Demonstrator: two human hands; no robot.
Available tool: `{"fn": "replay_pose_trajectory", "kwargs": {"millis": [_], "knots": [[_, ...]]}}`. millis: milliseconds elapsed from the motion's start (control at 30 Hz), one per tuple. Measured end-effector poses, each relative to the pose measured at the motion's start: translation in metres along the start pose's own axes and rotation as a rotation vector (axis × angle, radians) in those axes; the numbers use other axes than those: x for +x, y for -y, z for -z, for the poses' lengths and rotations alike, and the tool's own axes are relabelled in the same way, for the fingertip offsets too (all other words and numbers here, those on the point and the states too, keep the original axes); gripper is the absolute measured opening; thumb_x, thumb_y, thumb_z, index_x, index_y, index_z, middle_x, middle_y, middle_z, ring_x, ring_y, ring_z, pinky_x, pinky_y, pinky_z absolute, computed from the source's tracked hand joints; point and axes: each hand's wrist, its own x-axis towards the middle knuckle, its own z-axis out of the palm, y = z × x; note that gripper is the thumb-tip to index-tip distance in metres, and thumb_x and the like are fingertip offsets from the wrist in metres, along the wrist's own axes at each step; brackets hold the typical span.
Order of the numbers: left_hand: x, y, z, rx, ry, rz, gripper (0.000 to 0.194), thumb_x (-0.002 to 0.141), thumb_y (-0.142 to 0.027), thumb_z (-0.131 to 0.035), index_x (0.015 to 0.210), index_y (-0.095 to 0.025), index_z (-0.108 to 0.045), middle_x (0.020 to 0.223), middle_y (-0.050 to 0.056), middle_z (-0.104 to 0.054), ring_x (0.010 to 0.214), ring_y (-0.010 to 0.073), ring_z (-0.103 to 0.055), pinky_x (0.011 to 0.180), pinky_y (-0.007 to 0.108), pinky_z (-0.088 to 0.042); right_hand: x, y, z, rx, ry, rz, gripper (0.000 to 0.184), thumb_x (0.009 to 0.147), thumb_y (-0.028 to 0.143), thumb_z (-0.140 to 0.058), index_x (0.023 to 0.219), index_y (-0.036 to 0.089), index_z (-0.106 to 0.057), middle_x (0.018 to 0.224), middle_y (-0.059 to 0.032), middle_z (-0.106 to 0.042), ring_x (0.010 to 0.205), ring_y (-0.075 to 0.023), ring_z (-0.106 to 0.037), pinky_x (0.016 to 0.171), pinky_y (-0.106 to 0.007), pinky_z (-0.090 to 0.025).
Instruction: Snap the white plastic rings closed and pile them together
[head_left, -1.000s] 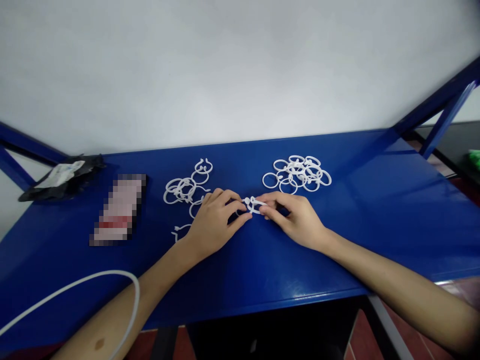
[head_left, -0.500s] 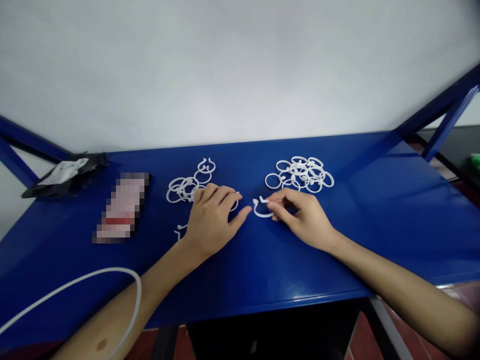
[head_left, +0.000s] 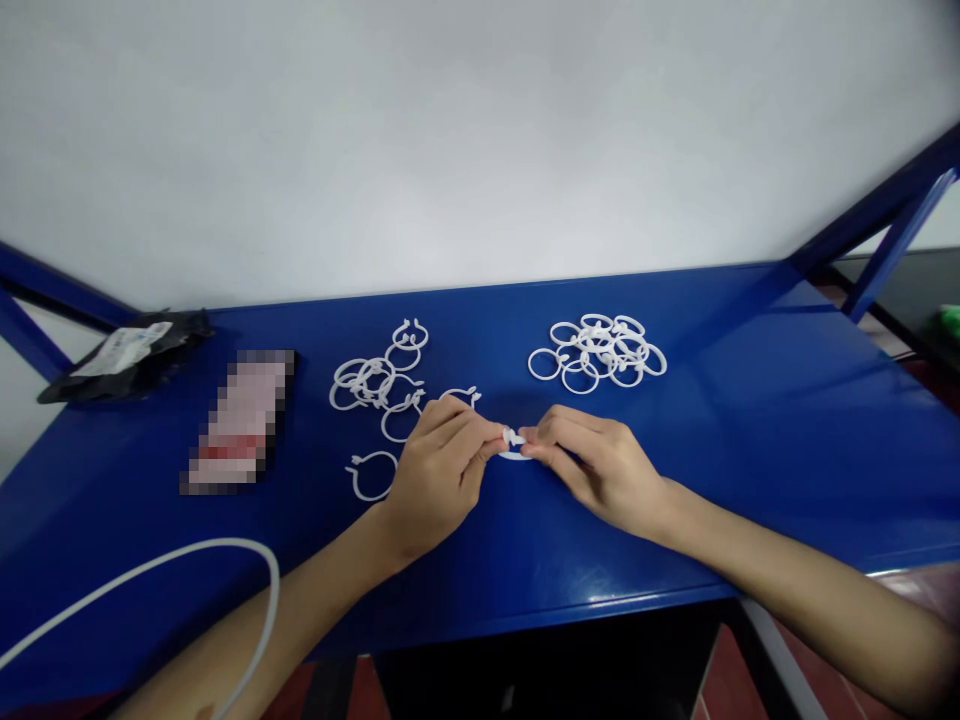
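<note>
Between my hands is a white plastic ring (head_left: 516, 456), its two clip ends close together at the top. My left hand (head_left: 442, 465) pinches one end between thumb and fingers. The other end is pinched by my right hand (head_left: 600, 460). Left of them lies a loose group of white rings (head_left: 373, 380) whose ends stand apart. One open ring (head_left: 373, 497) rests beside my left wrist, partly hidden by the hand. Beyond my right hand, a pile of white rings (head_left: 598, 345) lies heaped, most of them looking closed.
A blue table (head_left: 720, 430) carries everything, with a pale wall behind. At the left lie a pixelated flat object (head_left: 240, 420) and a black plastic package (head_left: 124, 355) with a white label. A white cable (head_left: 225, 542) loops over my left forearm. Blue frame bars (head_left: 885, 210) flank the table.
My left hand has moved right and closed on one end of the ring. My right hand has come slightly lower and left, bringing the ring's ends together.
</note>
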Motion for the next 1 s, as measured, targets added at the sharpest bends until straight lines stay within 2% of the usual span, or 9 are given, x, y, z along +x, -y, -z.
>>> {"fn": "replay_pose_trajectory", "kwargs": {"millis": [333, 467, 600, 667, 733, 900, 1000], "knots": [[0.0, -0.006, -0.004, 0.123, -0.027, -0.114, 0.016, 0.095, -0.013, -0.056, 0.082, -0.019, -0.06, 0.069, 0.001, -0.064, 0.075, 0.0174, -0.057, 0.071, 0.032, -0.048, -0.002, 0.003, -0.002, -0.212, 0.054, 0.061, 0.026, 0.105, 0.023, -0.041, 0.099, 0.015, -0.065, 0.083, -0.0062, -0.066, 0.071, -0.013, -0.061, 0.063, -0.026, -0.051], [0.003, 0.0, -0.002, 0.266, 0.05, -0.095, 0.012, 0.097, -0.025, -0.058, 0.091, -0.018, -0.064, 0.079, 0.003, -0.069, 0.08, 0.0205, -0.059, 0.076, 0.036, -0.047, 0.007, -0.013, 0.01, -0.316, 0.008, 0.059, 0.023, 0.104, 0.027, -0.046, 0.105, 0.016, -0.067, 0.091, -0.0079, -0.071, 0.082, -0.0163, -0.065, 0.074, -0.03, -0.054], [0.005, 0.018, 0.004, 0.475, 0.158, -0.001, 0.026, 0.098, -0.038, -0.055, 0.104, -0.015, -0.066, 0.094, 0.01, -0.07, 0.089, 0.0261, -0.059, 0.077, 0.041, -0.045, 0.024, -0.044, 0.045, -0.653, -0.154, -0.089, 0.023, 0.1, 0.029, -0.053, 0.098, 0.017, -0.073, 0.092, -0.0108, -0.07, 0.082, -0.021, -0.065, 0.071, -0.036, -0.053], [0.004, 0.026, 0.006, 0.557, 0.208, 0.047, 0.027, 0.097, -0.04, -0.055, 0.103, -0.015, -0.066, 0.095, 0.011, -0.068, 0.091, 0.028, -0.058, 0.077, 0.042, -0.044, 0.03, -0.058, 0.061, -0.749, -0.141, -0.124, 0.022, 0.098, 0.029, -0.056, 0.096, 0.017, -0.074, 0.089, -0.0105, -0.069, 0.077, -0.0213, -0.065, 0.065, -0.035, -0.051], [0.003, 0.031, 0.006, 0.599, 0.252, 0.071, 0.025, 0.096, -0.038, -0.058, 0.101, -0.015, -0.066, 0.095, 0.011, -0.067, 0.092, 0.0289, -0.058, 0.078, 0.042, -0.044, 0.035, -0.066, 0.071, -0.756, -0.088, -0.187, 0.018, 0.095, 0.028, -0.059, 0.099, 0.017, -0.073, 0.087, -0.0081, -0.07, 0.071, -0.0186, -0.063, 0.062, -0.033, -0.048], [0.001, 0.03, 0.001, 0.605, 0.299, 0.072, 0.024, 0.095, -0.035, -0.06, 0.108, -0.016, -0.065, 0.095, 0.011, -0.068, 0.092, 0.0292, -0.057, 0.079, 0.042, -0.043, 0.045, -0.067, 0.072, -0.813, -0.029, -0.313, 0.011, 0.09, 0.028, -0.065, 0.092, 0.018, -0.071, 0.081, -0.0044, -0.068, 0.062, -0.0144, -0.058, 0.055, -0.029, -0.039], [0.001, 0.03, 0.0, 0.625, 0.295, 0.066, 0.02, 0.094, -0.033, -0.06, 0.103, -0.016, -0.065, 0.092, 0.01, -0.068, 0.09, 0.028, -0.057, 0.078, 0.04, -0.041, 0.049, -0.065, 0.068, -0.861, -0.026, -0.35, 0.012, 0.089, 0.029, -0.065, 0.092, 0.019, -0.072, 0.086, -0.0054, -0.068, 0.062, -0.0142, -0.057, 0.054, -0.029, -0.037]]}}
